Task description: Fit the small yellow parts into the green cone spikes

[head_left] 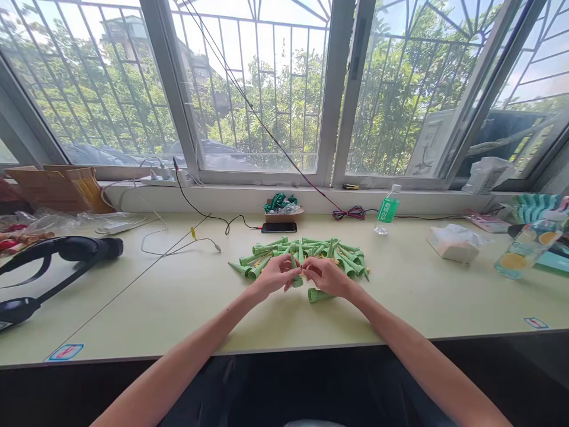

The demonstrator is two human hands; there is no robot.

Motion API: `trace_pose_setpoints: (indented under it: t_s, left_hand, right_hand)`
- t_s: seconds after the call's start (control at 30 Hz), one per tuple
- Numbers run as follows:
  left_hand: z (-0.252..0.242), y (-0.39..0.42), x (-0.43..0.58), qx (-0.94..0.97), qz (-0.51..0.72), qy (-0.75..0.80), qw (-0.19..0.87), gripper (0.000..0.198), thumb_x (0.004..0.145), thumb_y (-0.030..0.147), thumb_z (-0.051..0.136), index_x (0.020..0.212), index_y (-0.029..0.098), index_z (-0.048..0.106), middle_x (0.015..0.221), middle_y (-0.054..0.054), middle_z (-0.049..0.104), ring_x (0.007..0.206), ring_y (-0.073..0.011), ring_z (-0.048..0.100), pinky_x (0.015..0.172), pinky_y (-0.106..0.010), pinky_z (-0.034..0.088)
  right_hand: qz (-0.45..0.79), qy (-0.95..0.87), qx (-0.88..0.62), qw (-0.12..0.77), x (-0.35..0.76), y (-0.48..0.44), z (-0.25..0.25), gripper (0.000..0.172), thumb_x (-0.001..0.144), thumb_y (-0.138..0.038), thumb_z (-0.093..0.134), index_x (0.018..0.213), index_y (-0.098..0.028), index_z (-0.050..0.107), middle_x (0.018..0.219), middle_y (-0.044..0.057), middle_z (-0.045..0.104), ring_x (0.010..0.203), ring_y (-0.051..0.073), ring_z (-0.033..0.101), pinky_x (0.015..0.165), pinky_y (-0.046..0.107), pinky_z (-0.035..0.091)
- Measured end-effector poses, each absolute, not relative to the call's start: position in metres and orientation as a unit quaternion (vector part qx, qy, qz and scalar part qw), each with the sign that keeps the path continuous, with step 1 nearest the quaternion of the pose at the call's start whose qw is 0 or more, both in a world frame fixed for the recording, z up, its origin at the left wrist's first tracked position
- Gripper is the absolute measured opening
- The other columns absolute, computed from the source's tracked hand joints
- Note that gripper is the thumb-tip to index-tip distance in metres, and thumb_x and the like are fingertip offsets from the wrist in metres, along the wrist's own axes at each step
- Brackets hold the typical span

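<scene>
Over the table's middle, my left hand (276,275) is closed around a light green cone (297,282), whose wide end shows below the fingers and whose point rises above them. My right hand (328,276) meets it fingertip to fingertip, with thumb and forefinger pinched together; whatever is between them is too small to make out. Under the right palm, another green cone (316,295) lies on its side. Just beyond both hands spreads a pile of similar green cones (351,262), with small yellowish bits showing among them.
Behind the pile are a black phone (279,228) and a small box (283,217) of green and silvery material. A water bottle (386,210), a tissue pack (457,244) and an orange-patterned bottle (528,246) stand rightward. Black headgear (57,267) and cables (178,252) lie left.
</scene>
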State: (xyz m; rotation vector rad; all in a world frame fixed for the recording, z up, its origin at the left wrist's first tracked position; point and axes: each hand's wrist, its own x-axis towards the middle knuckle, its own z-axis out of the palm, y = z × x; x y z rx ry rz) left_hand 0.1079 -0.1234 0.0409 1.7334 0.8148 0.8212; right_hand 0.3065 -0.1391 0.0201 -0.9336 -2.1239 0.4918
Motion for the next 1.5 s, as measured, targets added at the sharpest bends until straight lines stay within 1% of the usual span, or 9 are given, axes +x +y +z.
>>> trace_pose_setpoints:
  t_s: [0.17,0.3,0.7,0.9,1.2,1.33,1.5]
  left_hand:
    - [0.0410,-0.1237,0.1081,0.714,0.343,0.337,0.509,0.027,0.078,0.040,0.068,0.087,0.015,0.059,0.056,0.002,0.056,0.044,-0.0087,0.048,0.046,-0.022,0.041]
    - [0.0408,-0.1232,0.1078,0.716,0.341,0.337,0.508,0.027,0.080,0.040,0.067,0.087,0.015,0.059,0.055,0.003,0.055,0.044,-0.0085,0.048,0.045,-0.021,0.040]
    - [0.0390,-0.1215,0.1073,0.718,0.344,0.332,0.505,0.030,0.080,0.042,0.066,0.089,0.014,0.060,0.061,0.001,0.056,0.047,-0.0090,0.051,0.045,-0.021,0.042]
    - [0.0395,-0.1216,0.1071,0.717,0.344,0.333,0.507,0.032,0.080,0.044,0.067,0.089,0.014,0.060,0.061,0.001,0.056,0.045,-0.0085,0.051,0.043,-0.020,0.039]
    - [0.0425,-0.1233,0.1068,0.723,0.341,0.339,0.496,0.033,0.079,0.045,0.067,0.087,0.014,0.060,0.058,0.002,0.055,0.043,-0.0085,0.051,0.043,-0.020,0.038]
    - [0.0431,-0.1240,0.1068,0.721,0.345,0.339,0.495,0.031,0.080,0.044,0.067,0.087,0.015,0.060,0.058,0.002,0.054,0.044,-0.0088,0.051,0.043,-0.020,0.039]
    - [0.0423,-0.1232,0.1071,0.718,0.351,0.340,0.496,0.030,0.080,0.043,0.067,0.086,0.014,0.060,0.055,0.002,0.054,0.044,-0.0093,0.051,0.044,-0.021,0.040]
  right_hand:
    - [0.205,-0.824,-0.372,0.374,0.3065,-0.1378,0.0189,0.016,0.094,-0.028,0.048,0.091,-0.017,0.060,0.069,0.000,0.063,0.052,0.009,0.048,0.054,0.021,0.039]
    - [0.214,-0.821,-0.376,0.373,0.3065,-0.1376,0.0186,0.016,0.094,-0.029,0.048,0.091,-0.017,0.059,0.068,0.000,0.063,0.051,0.009,0.049,0.053,0.021,0.039]
    - [0.197,-0.834,-0.362,0.368,0.3062,-0.1433,0.0249,0.013,0.090,-0.028,0.052,0.091,-0.017,0.058,0.061,-0.003,0.055,0.052,0.009,0.046,0.052,0.021,0.037]
    - [0.193,-0.840,-0.361,0.355,0.3070,-0.1451,0.0267,0.009,0.086,-0.023,0.056,0.093,-0.018,0.058,0.066,-0.002,0.059,0.054,0.010,0.049,0.053,0.021,0.039]
    - [0.190,-0.843,-0.358,0.353,0.3063,-0.1446,0.0252,0.014,0.081,-0.017,0.057,0.095,-0.019,0.058,0.065,-0.003,0.056,0.055,0.009,0.049,0.054,0.021,0.041]
    - [0.189,-0.845,-0.350,0.358,0.3064,-0.1443,0.0257,0.017,0.079,-0.015,0.059,0.095,-0.018,0.058,0.068,-0.003,0.057,0.056,0.009,0.051,0.055,0.021,0.042]
    - [0.196,-0.842,-0.351,0.359,0.3071,-0.1433,0.0258,0.015,0.081,-0.018,0.059,0.096,-0.018,0.059,0.071,-0.002,0.059,0.059,0.010,0.053,0.057,0.022,0.044]
